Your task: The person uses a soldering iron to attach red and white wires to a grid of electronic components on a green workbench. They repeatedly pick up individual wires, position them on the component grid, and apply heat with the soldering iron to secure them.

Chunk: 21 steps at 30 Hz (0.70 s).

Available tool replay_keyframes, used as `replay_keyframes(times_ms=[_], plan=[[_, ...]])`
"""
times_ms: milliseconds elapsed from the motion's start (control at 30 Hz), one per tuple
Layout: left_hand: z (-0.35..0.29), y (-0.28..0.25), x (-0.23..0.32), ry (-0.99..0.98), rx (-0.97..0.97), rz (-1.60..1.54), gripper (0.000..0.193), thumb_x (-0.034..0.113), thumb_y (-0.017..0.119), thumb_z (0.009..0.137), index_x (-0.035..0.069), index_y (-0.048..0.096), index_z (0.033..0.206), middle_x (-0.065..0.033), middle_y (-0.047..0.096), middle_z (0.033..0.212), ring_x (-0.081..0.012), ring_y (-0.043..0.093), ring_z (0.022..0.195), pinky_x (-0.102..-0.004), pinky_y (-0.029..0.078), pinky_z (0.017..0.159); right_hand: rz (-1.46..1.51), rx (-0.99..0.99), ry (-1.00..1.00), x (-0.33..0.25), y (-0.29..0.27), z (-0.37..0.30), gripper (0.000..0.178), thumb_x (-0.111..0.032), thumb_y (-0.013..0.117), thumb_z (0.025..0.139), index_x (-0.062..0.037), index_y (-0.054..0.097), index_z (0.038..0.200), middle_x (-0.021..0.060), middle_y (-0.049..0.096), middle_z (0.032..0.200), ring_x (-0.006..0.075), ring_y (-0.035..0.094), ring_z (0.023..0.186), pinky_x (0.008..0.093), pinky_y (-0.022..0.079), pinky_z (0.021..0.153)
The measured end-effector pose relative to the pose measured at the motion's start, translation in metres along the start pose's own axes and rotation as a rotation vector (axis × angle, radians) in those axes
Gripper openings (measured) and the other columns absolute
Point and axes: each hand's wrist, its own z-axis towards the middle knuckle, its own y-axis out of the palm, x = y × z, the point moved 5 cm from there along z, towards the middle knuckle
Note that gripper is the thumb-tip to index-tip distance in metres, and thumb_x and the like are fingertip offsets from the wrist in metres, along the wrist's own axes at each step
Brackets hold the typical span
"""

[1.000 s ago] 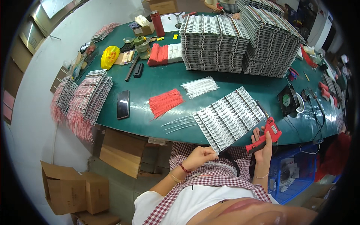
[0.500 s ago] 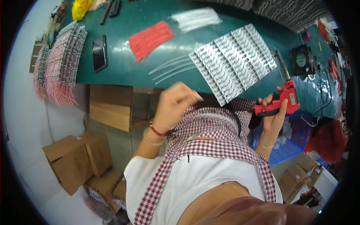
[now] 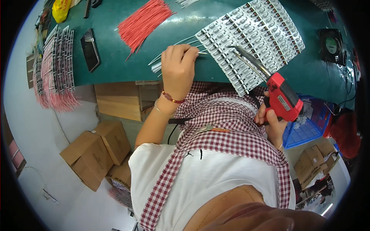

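My left hand (image 3: 178, 67) is closed at the table's front edge, its fingers pinched on a thin white wire (image 3: 202, 52) whose end points at the left edge of the panel. More white wires (image 3: 156, 66) stick out on the other side of that hand. The panel (image 3: 250, 44), a pale sheet with rows of small parts, lies tilted on the table and overhangs its front edge. A red soldering gun (image 3: 284, 98) is gripped in my right hand (image 3: 271, 123), and its long metal tip reaches over the panel. My palm hides part of the handle.
A bundle of red wires (image 3: 144, 25) lies behind my left hand, with a phone (image 3: 90, 50) further left. Stacked panels with red wires (image 3: 58, 65) stand at the table's left end. A small black fan-like device (image 3: 331, 46) sits right; a blue crate (image 3: 304, 133) is below.
My left hand has moved forward onto the white wires. The soldering gun has swung left, bringing its tip over the panel. The whole view has shifted a little.
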Motion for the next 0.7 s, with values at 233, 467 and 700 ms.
replay_keyframes(times_ms=[233, 467, 700], plan=[[-0.006, 0.01, 0.004, -0.014, -0.006, -0.006, 0.017, 0.001, 0.07, 0.072, 0.007, 0.066, 0.087, -0.0027, 0.058, 0.082, -0.0209, 0.053, 0.075, -0.0336, 0.04, 0.067, -0.282, -0.058, 0.053, 0.017, 0.016, 0.007, 0.058, -0.037, 0.064, 0.089, 0.0054, 0.045, 0.125, 0.0068, 0.054, 0.067, 0.0124, 0.05, 0.054, 0.0256, 0.04, 0.05], [-0.008, 0.016, 0.004, -0.008, -0.069, -0.014, 0.019, -0.001, 0.069, 0.072, 0.005, 0.065, 0.089, -0.0046, 0.056, 0.084, -0.0227, 0.052, 0.076, -0.0349, 0.041, 0.068, -0.551, -0.097, -0.12, 0.034, 0.007, -0.001, 0.047, -0.028, 0.058, 0.093, 0.0055, 0.046, 0.123, 0.0078, 0.055, 0.068, 0.0127, 0.049, 0.057, 0.0263, 0.04, 0.053], [-0.004, 0.01, 0.001, 0.046, -0.116, -0.004, 0.019, 0.0, 0.069, 0.071, 0.005, 0.065, 0.089, -0.0052, 0.056, 0.084, -0.0233, 0.052, 0.076, -0.0347, 0.042, 0.069, -0.651, -0.113, -0.215, 0.043, -0.006, -0.007, 0.046, -0.029, 0.058, 0.094, 0.0028, 0.046, 0.126, 0.0075, 0.055, 0.072, 0.0129, 0.049, 0.06, 0.0266, 0.04, 0.054]])
